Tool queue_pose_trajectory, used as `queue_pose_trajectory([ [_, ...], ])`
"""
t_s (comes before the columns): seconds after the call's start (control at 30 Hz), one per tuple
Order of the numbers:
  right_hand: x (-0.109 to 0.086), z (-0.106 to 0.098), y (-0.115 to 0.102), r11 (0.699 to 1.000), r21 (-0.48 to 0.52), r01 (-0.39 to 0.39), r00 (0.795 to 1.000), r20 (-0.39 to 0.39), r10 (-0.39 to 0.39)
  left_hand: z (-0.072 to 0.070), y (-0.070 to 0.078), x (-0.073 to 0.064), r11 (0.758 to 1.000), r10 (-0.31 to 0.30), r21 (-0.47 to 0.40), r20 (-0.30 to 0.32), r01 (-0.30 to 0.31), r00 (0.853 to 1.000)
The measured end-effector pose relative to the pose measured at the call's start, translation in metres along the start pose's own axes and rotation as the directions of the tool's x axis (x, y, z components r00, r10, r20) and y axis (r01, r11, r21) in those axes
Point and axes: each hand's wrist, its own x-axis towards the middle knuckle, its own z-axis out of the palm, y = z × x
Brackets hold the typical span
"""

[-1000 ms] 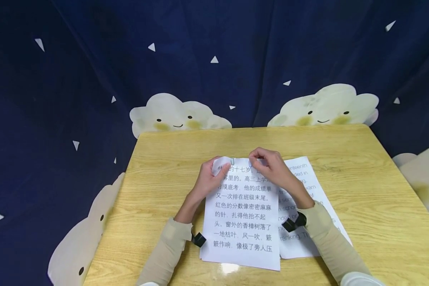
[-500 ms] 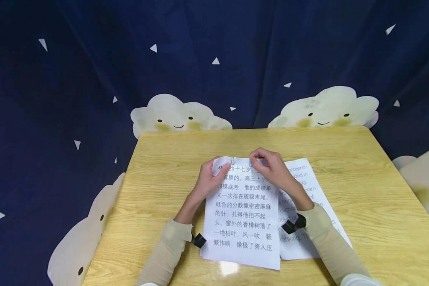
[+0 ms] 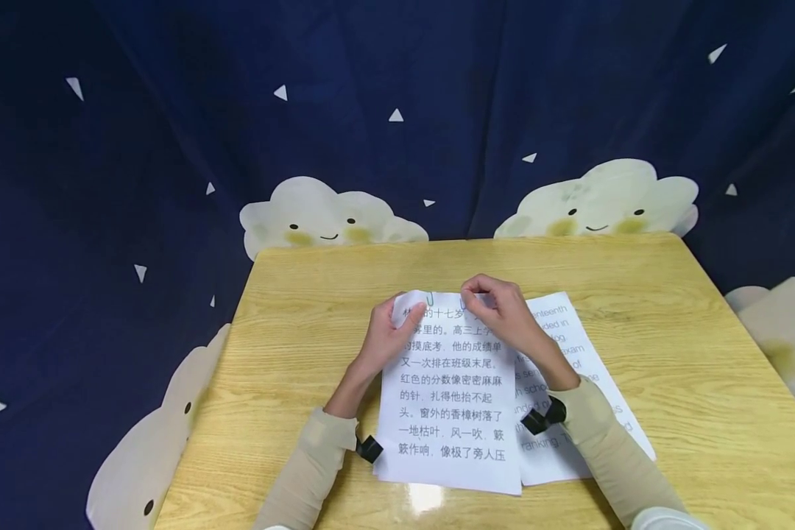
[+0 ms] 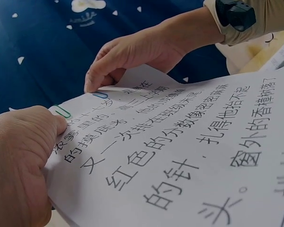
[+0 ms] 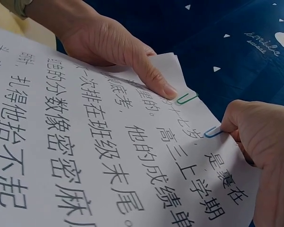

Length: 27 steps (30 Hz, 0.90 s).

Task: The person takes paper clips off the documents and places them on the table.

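Printed paper sheets [image 3: 450, 397] with Chinese text are held raised at their top edge. My left hand [image 3: 386, 335] grips their upper left corner, thumb on the front and fingers behind. A green paper clip [image 5: 187, 98] sits on the top edge beside that thumb. To its right a blue paper clip [image 5: 211, 133] straddles the same edge. My right hand [image 3: 503, 313] pinches the outer end of the blue clip between thumb and forefinger; its remaining fingers are partly hidden behind the paper.
Right of the held sheets, a paper with English text [image 3: 573, 331] lies slanted on the wooden table [image 3: 305, 294], partly covered by my right forearm. A dark blue curtain [image 3: 371, 59] with clouds and triangles hangs behind the table.
Both hands keep nearly the same place and hold. The lower edge of the held sheets shifts very slightly, and the head view moves a little.
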Motion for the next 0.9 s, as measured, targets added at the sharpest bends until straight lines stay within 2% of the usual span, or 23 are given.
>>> queue_pose_trajectory([
  [0.2, 0.001, 0.003, 0.000, 1.000, 0.009, 0.008, 0.999, -0.048, -0.007, 0.000, -0.001, 0.000, 0.999, 0.046, 0.029, -0.001, -0.046, 0.999],
  [0.43, 0.000, 0.005, -0.005, 1.000, 0.014, -0.024, 0.997, -0.078, 0.025, 0.001, 0.030, -0.004, 1.000, 0.014, 0.015, 0.008, -0.014, 1.000],
  [0.47, -0.001, 0.006, -0.002, 1.000, 0.017, -0.020, 0.996, -0.081, 0.022, 0.001, 0.030, -0.004, 1.000, 0.019, 0.012, 0.009, -0.019, 1.000],
  [0.67, -0.001, 0.009, -0.002, 0.999, 0.028, -0.037, 0.994, -0.103, 0.040, 0.000, 0.028, -0.003, 1.000, 0.029, 0.009, 0.007, -0.029, 1.000],
  [0.77, 0.000, 0.010, -0.006, 0.999, 0.033, -0.038, 0.993, -0.112, 0.042, -0.001, 0.019, -0.001, 0.999, 0.031, 0.008, 0.003, -0.031, 1.000],
  [0.9, 0.001, 0.007, -0.025, 0.998, 0.049, -0.031, 0.993, -0.115, 0.036, -0.003, 0.003, 0.001, 1.000, 0.027, 0.011, -0.006, -0.027, 1.000],
])
